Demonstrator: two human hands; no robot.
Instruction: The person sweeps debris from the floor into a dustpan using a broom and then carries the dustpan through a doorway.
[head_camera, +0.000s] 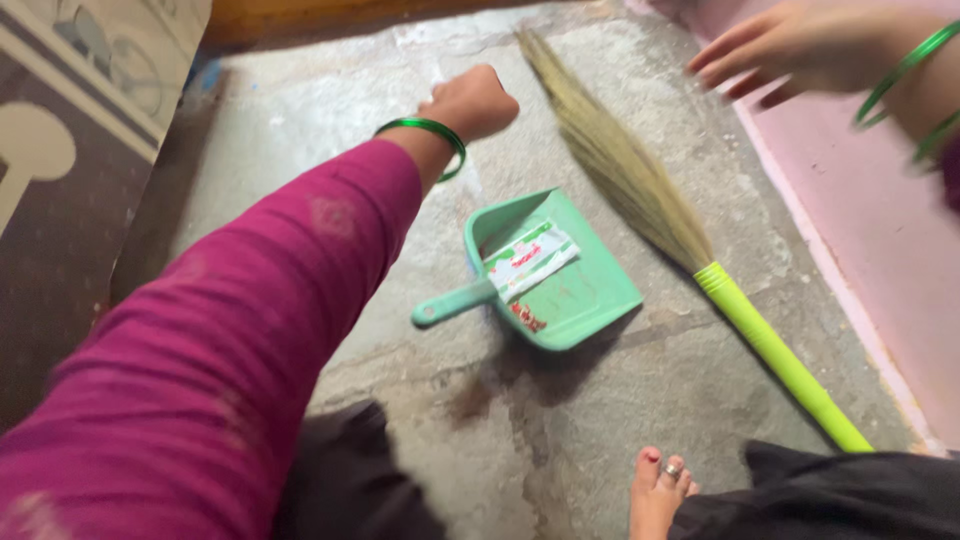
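The left hand (475, 103) is reaching out over the grey concrete floor (560, 420), its fingers curled together into a loose fist and holding nothing that can be seen. A thin green bangle (425, 130) is sitting on that wrist, just above a magenta sleeve (230, 340) that is filling the lower left of the view. The right hand (790, 50) is hovering at the upper right with its fingers spread apart and empty; it is blurred, and two green bangles (905, 75) are showing on its wrist.

Below the left hand, near but not touching it, a teal plastic dustpan (565, 270) is lying flat on the floor, its handle pointing toward the lower left. A crumpled white wrapper with red and green print (530, 262) is lying inside the pan. Just beside the dustpan, a grass broom with a bright green plastic handle (780, 360) is lying diagonally on the floor, bristles pointing to the upper left. A bare foot with a toe ring (660, 490) is resting at the bottom edge.
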